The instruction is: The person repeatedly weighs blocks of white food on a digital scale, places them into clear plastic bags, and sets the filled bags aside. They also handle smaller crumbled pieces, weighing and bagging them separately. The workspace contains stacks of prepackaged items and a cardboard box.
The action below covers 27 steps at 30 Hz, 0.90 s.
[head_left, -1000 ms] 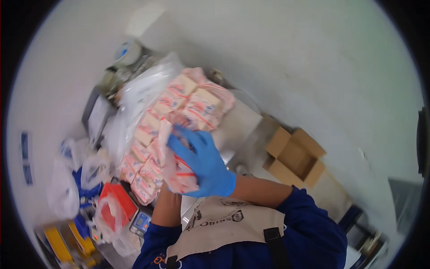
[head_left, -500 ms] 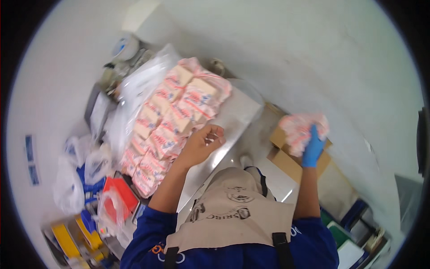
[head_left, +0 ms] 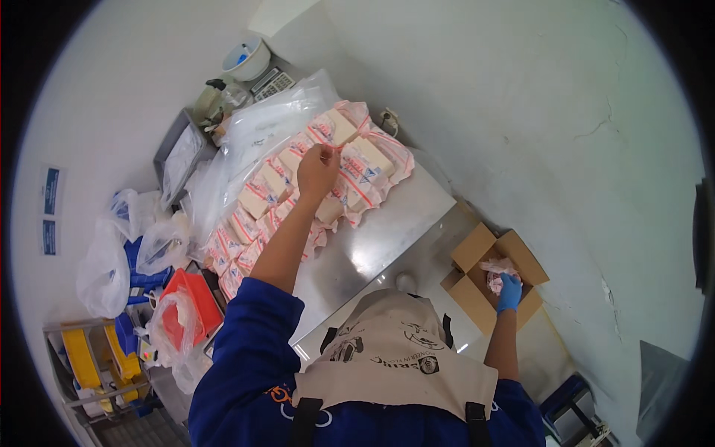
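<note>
Wrapped pale blocks (head_left: pixel 365 160) in clear film with red and blue print cover the metal table in rows. Over their far end is my bare left hand (head_left: pixel 319 173), fingers curled together against the film; whether it grips anything is hidden. At the right, my blue-gloved right hand (head_left: pixel 509 292) is inside an open cardboard box (head_left: pixel 474 247), its fingers closed on crumpled pinkish printed film (head_left: pixel 494 276). The glove hides part of that film.
Clear plastic bags (head_left: pixel 268 119) lie behind the blocks, near a calculator (head_left: pixel 273 84) and white bowl (head_left: pixel 247 61). At left are a red bin (head_left: pixel 195 298), knotted bags (head_left: pixel 104 272) and a rack of yellow trays (head_left: pixel 83 359). A wall borders the right.
My right hand has lowered the crumpled film into the cardboard box. My left hand has moved from the table's near edge up over the wrapped blocks. The view has shifted slightly.
</note>
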Motion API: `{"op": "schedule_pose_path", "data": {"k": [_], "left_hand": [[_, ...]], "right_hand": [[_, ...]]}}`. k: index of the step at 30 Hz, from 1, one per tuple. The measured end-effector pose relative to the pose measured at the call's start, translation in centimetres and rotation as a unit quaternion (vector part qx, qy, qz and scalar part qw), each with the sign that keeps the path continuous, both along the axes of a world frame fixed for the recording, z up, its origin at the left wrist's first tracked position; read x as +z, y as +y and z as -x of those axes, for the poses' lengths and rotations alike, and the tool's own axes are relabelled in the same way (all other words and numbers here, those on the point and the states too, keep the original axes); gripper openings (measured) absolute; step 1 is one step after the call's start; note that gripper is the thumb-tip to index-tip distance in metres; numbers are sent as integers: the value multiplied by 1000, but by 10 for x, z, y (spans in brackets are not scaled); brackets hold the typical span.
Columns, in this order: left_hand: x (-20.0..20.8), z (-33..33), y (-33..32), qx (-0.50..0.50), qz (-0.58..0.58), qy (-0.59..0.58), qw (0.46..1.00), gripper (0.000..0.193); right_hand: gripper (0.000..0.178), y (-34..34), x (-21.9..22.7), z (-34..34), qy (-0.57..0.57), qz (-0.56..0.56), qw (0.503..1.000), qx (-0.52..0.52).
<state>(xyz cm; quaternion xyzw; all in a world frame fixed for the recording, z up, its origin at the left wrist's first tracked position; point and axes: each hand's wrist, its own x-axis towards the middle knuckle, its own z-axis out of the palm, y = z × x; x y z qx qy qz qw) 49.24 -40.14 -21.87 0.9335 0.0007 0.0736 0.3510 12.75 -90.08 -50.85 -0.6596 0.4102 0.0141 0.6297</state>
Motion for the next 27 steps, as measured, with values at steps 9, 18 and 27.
{"op": "schedule_pose_path", "data": {"k": [9,18,27], "left_hand": [[14,56,-73,-69,-16,-176,982,40],[34,80,-37,-45,89,-62,993,35],[-14,110,-124,-134,148,-22,980,61]], "right_hand": [[38,196,228,-310,-280,226,912,198],[33,255,188,-397,-190,150,890,386],[26,153,171,-246,-220,64,951,209]]}}
